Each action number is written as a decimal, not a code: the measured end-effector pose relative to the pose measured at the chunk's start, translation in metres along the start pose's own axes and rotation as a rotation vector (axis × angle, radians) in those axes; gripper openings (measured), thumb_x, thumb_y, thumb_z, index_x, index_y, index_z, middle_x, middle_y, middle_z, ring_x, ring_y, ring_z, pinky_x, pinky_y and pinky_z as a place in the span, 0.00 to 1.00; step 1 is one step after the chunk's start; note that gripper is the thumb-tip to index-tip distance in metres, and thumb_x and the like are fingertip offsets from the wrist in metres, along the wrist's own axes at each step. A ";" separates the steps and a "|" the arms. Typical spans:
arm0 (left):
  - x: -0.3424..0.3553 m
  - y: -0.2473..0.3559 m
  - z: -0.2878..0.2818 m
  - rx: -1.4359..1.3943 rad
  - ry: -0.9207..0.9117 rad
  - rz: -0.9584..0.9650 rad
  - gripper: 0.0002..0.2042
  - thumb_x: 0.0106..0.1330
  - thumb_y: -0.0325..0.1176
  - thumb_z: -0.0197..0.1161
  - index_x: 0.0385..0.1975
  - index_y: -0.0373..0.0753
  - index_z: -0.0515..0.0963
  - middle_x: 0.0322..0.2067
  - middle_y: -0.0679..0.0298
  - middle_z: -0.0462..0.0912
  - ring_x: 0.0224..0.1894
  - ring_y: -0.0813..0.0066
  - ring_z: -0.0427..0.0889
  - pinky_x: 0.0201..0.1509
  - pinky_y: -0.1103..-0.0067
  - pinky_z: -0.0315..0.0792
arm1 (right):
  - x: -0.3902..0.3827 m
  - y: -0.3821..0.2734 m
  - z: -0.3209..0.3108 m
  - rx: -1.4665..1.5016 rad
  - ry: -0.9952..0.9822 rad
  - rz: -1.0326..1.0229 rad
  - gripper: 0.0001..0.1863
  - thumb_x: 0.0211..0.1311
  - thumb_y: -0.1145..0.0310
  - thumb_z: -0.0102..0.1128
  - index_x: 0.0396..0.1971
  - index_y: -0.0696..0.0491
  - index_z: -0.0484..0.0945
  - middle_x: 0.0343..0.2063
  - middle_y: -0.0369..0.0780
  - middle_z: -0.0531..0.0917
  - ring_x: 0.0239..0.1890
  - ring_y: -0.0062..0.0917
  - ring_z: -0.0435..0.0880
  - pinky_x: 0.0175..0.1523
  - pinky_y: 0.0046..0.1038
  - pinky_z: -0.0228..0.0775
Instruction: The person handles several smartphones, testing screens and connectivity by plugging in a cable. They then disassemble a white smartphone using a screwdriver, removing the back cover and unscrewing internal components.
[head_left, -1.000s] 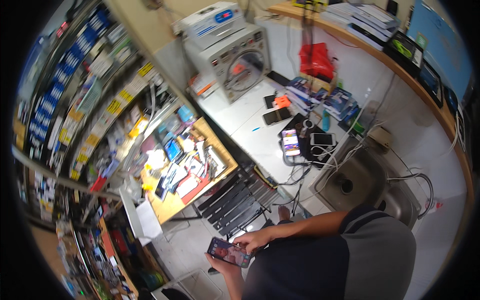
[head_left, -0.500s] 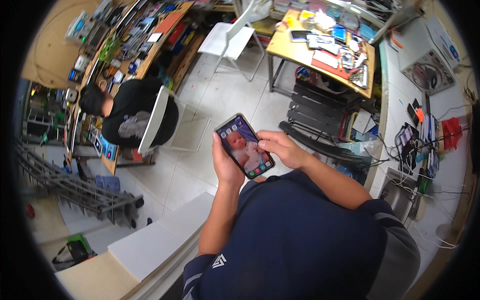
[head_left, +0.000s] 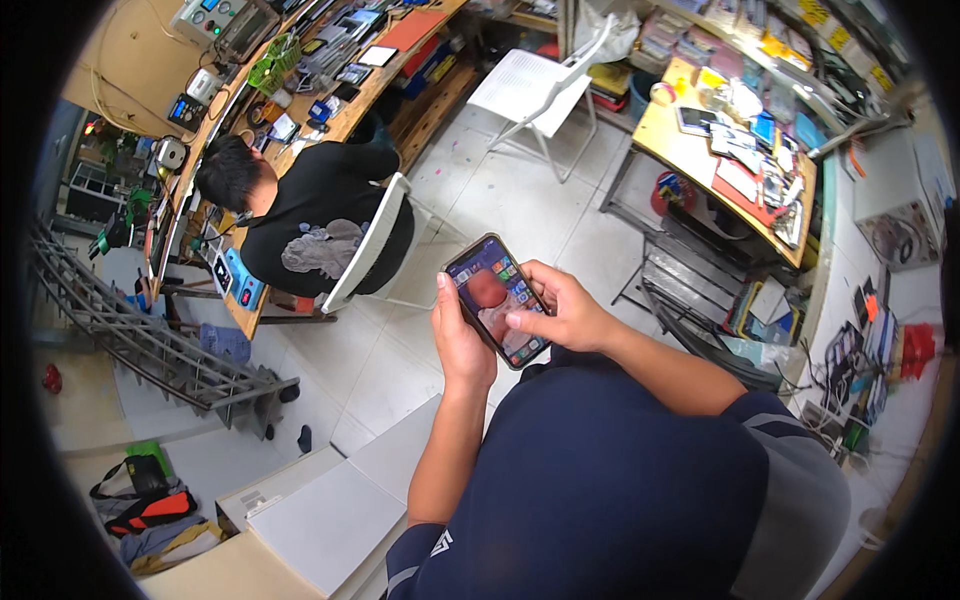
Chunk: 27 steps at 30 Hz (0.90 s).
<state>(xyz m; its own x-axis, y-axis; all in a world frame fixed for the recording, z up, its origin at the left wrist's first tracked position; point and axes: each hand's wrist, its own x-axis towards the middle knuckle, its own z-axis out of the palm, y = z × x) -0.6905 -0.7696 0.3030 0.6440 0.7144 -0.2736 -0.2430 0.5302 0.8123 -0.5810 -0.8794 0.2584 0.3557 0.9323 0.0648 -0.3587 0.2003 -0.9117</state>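
Fingers of the left hand (head_left: 466,348) hidden behind the phone (head_left: 490,296), part of it covered by the right hand (head_left: 580,314), screen icons (head_left: 523,345) too small to read; hands of 1 seated co-worker (head_left: 310,225) out of sight; shirt (head_left: 620,470) cut off below

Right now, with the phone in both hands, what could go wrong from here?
The smartphone, held between the left hand and right hand above the tiled floor, could slip and crack. The right thumb is over the lit screen, so a stray tap might open an app. A careless step might bump the co-worker's white folding chair, ahead and left.
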 end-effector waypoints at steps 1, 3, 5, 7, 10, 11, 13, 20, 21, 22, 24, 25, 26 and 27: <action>0.013 0.006 -0.006 0.057 -0.017 -0.034 0.30 0.86 0.54 0.40 0.55 0.29 0.77 0.46 0.53 0.87 0.45 0.66 0.88 0.52 0.71 0.83 | 0.016 0.003 -0.010 0.029 -0.035 0.074 0.19 0.70 0.74 0.65 0.58 0.59 0.72 0.45 0.36 0.84 0.45 0.14 0.81 0.51 0.22 0.75; 0.046 0.010 -0.012 0.104 0.039 -0.033 0.30 0.86 0.54 0.40 0.55 0.29 0.77 0.46 0.53 0.87 0.46 0.67 0.88 0.52 0.71 0.83 | 0.054 0.013 -0.028 0.036 -0.052 0.117 0.18 0.69 0.76 0.64 0.56 0.59 0.72 0.43 0.36 0.85 0.44 0.14 0.81 0.50 0.22 0.75; 0.090 0.011 -0.009 0.126 0.065 -0.013 0.30 0.85 0.54 0.41 0.55 0.30 0.77 0.46 0.53 0.87 0.46 0.68 0.88 0.53 0.71 0.82 | 0.099 0.020 -0.045 0.088 -0.042 0.115 0.16 0.67 0.78 0.62 0.53 0.59 0.73 0.40 0.36 0.86 0.41 0.14 0.82 0.48 0.23 0.75; 0.140 0.013 0.000 0.177 0.124 -0.008 0.30 0.85 0.54 0.41 0.55 0.30 0.77 0.46 0.54 0.87 0.46 0.69 0.88 0.53 0.71 0.82 | 0.144 0.018 -0.069 0.027 -0.035 0.110 0.16 0.66 0.78 0.62 0.52 0.59 0.72 0.39 0.37 0.86 0.41 0.14 0.82 0.48 0.23 0.75; 0.211 0.020 0.027 0.178 0.142 -0.047 0.29 0.85 0.54 0.42 0.56 0.30 0.77 0.49 0.54 0.86 0.49 0.69 0.87 0.56 0.70 0.80 | 0.206 -0.004 -0.114 -0.052 -0.037 0.137 0.16 0.65 0.78 0.64 0.51 0.60 0.72 0.37 0.38 0.86 0.40 0.16 0.83 0.45 0.24 0.74; 0.234 0.023 0.038 0.158 0.149 -0.056 0.29 0.85 0.53 0.42 0.56 0.30 0.77 0.50 0.54 0.85 0.51 0.68 0.86 0.58 0.70 0.79 | 0.227 -0.013 -0.127 -0.071 -0.037 0.151 0.16 0.65 0.78 0.64 0.51 0.60 0.72 0.37 0.39 0.86 0.40 0.16 0.83 0.45 0.24 0.75; 0.278 0.032 0.057 0.153 0.133 -0.049 0.28 0.86 0.52 0.43 0.57 0.30 0.77 0.52 0.53 0.84 0.56 0.69 0.83 0.64 0.68 0.75 | 0.270 -0.032 -0.151 -0.119 0.001 0.111 0.15 0.67 0.75 0.66 0.49 0.60 0.73 0.34 0.39 0.86 0.36 0.16 0.84 0.40 0.23 0.74; 0.378 0.060 0.091 0.184 0.063 0.017 0.26 0.86 0.49 0.43 0.58 0.30 0.78 0.50 0.57 0.85 0.52 0.73 0.83 0.59 0.73 0.75 | 0.391 -0.067 -0.202 -0.242 0.037 0.112 0.10 0.68 0.68 0.69 0.35 0.59 0.79 0.25 0.35 0.85 0.28 0.12 0.79 0.32 0.22 0.72; 0.392 0.061 0.093 0.226 0.082 0.036 0.27 0.86 0.50 0.43 0.58 0.30 0.79 0.49 0.58 0.86 0.50 0.75 0.83 0.56 0.75 0.75 | 0.406 -0.068 -0.206 -0.255 0.055 0.150 0.11 0.69 0.67 0.69 0.33 0.59 0.79 0.24 0.35 0.84 0.28 0.11 0.78 0.32 0.23 0.71; 0.406 0.064 0.094 0.253 0.114 -0.001 0.27 0.86 0.50 0.43 0.58 0.30 0.79 0.49 0.59 0.86 0.50 0.75 0.83 0.56 0.75 0.75 | 0.421 -0.067 -0.208 -0.259 0.069 0.149 0.12 0.69 0.66 0.68 0.32 0.59 0.79 0.24 0.35 0.84 0.27 0.11 0.77 0.31 0.23 0.70; 0.430 0.068 0.093 0.205 0.087 -0.016 0.27 0.86 0.50 0.44 0.58 0.30 0.79 0.48 0.60 0.86 0.49 0.76 0.83 0.55 0.76 0.75 | 0.442 -0.063 -0.217 -0.217 0.081 0.177 0.13 0.71 0.64 0.67 0.31 0.58 0.79 0.22 0.34 0.82 0.26 0.11 0.76 0.30 0.23 0.68; 0.444 0.070 0.091 0.234 0.118 -0.047 0.27 0.86 0.51 0.44 0.56 0.31 0.80 0.48 0.60 0.86 0.50 0.76 0.83 0.56 0.75 0.75 | 0.452 -0.060 -0.224 -0.174 0.078 0.202 0.14 0.72 0.63 0.66 0.31 0.58 0.79 0.21 0.33 0.82 0.25 0.11 0.75 0.29 0.23 0.67; 0.458 0.070 0.090 0.219 0.163 -0.069 0.26 0.85 0.52 0.45 0.55 0.32 0.80 0.48 0.60 0.86 0.48 0.77 0.83 0.54 0.76 0.75 | 0.463 -0.056 -0.234 -0.135 0.066 0.198 0.14 0.73 0.61 0.65 0.31 0.57 0.79 0.21 0.33 0.81 0.24 0.11 0.75 0.28 0.22 0.66; 0.473 0.070 0.088 0.168 0.172 -0.041 0.26 0.85 0.52 0.46 0.53 0.34 0.81 0.47 0.61 0.87 0.47 0.77 0.83 0.51 0.77 0.75 | 0.476 -0.050 -0.242 -0.174 0.048 0.228 0.16 0.77 0.60 0.59 0.31 0.56 0.78 0.25 0.33 0.82 0.27 0.10 0.74 0.30 0.23 0.65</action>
<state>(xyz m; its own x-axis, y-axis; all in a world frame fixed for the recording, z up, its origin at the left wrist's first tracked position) -0.3392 -0.4353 0.2755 0.5143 0.7686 -0.3805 -0.0858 0.4876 0.8688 -0.1851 -0.5180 0.2367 0.3252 0.9310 -0.1655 -0.2821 -0.0715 -0.9567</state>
